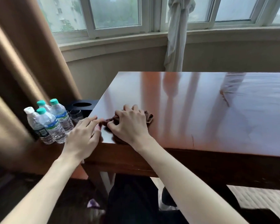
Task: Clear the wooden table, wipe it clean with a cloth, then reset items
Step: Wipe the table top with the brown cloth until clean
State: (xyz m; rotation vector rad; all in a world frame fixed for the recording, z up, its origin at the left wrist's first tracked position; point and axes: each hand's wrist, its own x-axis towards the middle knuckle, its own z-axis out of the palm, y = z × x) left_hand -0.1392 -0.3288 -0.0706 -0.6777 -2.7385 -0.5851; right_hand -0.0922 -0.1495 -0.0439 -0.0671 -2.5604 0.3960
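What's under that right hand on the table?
A crumpled brown cloth lies under the right hand, which grips it on the wooden table. The hand covers most of the cloth.

Glossy wooden table (200,110), cloth (148,116) lying on it.
The cloth is sitting bunched under the right hand (130,125), near the table's left corner; the left hand (84,131) is resting just beside it.
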